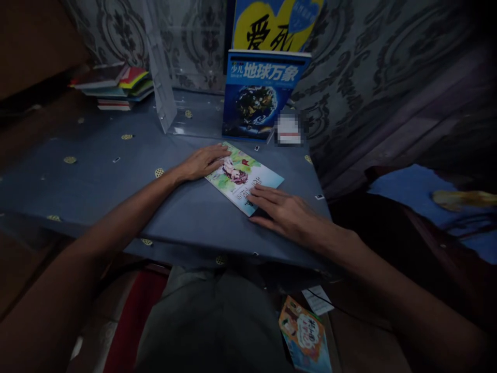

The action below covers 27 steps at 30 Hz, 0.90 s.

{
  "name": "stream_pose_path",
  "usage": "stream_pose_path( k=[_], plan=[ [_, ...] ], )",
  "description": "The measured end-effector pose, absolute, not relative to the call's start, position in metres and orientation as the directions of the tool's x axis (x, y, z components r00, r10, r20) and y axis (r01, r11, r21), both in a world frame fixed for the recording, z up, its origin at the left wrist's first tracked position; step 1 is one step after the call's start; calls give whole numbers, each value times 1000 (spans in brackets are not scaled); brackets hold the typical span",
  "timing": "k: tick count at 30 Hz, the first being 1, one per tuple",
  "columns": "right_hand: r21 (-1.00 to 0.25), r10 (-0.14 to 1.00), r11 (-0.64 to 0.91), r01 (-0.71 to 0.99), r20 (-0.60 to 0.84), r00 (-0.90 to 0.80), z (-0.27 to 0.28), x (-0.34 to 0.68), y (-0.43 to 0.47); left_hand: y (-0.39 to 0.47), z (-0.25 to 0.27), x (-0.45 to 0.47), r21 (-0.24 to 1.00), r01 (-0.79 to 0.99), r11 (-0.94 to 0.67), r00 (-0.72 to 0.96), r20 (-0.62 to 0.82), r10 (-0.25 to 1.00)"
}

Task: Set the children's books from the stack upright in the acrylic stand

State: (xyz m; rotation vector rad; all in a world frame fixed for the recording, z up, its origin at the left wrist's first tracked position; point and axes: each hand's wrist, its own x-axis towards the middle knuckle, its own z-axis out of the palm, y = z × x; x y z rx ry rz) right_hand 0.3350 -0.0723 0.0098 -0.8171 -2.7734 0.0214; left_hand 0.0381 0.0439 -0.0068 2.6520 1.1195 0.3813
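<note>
A thin book (248,173) with a green, white and pale blue illustrated cover lies slanted on the blue table cover. On its upper left end rest the fingers of my left hand (204,161), stretched out and flat. My right hand (289,211) lies over the lower right end, fingers extended across the cover and thumb at the near edge. Behind the book, a blue book with a globe on its front (252,98) stands upright in a clear acrylic rack (194,127), and a yellow and blue book (267,26) rises behind it.
A stack of books (116,85) sits at the back left of the table (89,181). A small pixelated white item (289,129) is right of the rack. Below the table's front edge lies an orange and blue book (306,334). Patterned curtains hang behind.
</note>
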Motion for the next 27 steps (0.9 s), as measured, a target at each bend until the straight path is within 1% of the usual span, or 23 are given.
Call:
stream_pose_path(
  k=[3, 6, 8, 11, 14, 16, 20, 27],
  plan=[
    [-8, 513, 849, 528, 246, -822, 14, 329, -74, 44, -8, 38, 297, 669, -682, 673, 148, 725],
    [-3, 486, 864, 503, 265, -833, 15, 329, -75, 44, -9, 39, 289, 674, -680, 670, 148, 727],
    [-47, 481, 871, 489, 287, -828, 17, 329, -75, 44, -8, 39, 286, 680, -676, 667, 142, 731],
    [-151, 507, 862, 484, 301, -808, 24, 329, -72, 43, -7, 39, 283, 687, -670, 665, 129, 736],
    [-254, 526, 847, 467, 272, -806, 32, 329, -67, 42, -6, 40, 290, 690, -663, 661, 122, 741],
    [-300, 517, 846, 442, 255, -817, 35, 329, -63, 42, -5, 40, 295, 688, -663, 661, 124, 740],
    [-336, 497, 849, 407, 245, -833, 35, 332, -58, 42, -5, 40, 299, 682, -668, 665, 127, 736],
    [-356, 546, 812, 463, 178, -819, 33, 334, -59, 45, -9, 39, 319, 675, -665, 665, 127, 736]
  ],
)
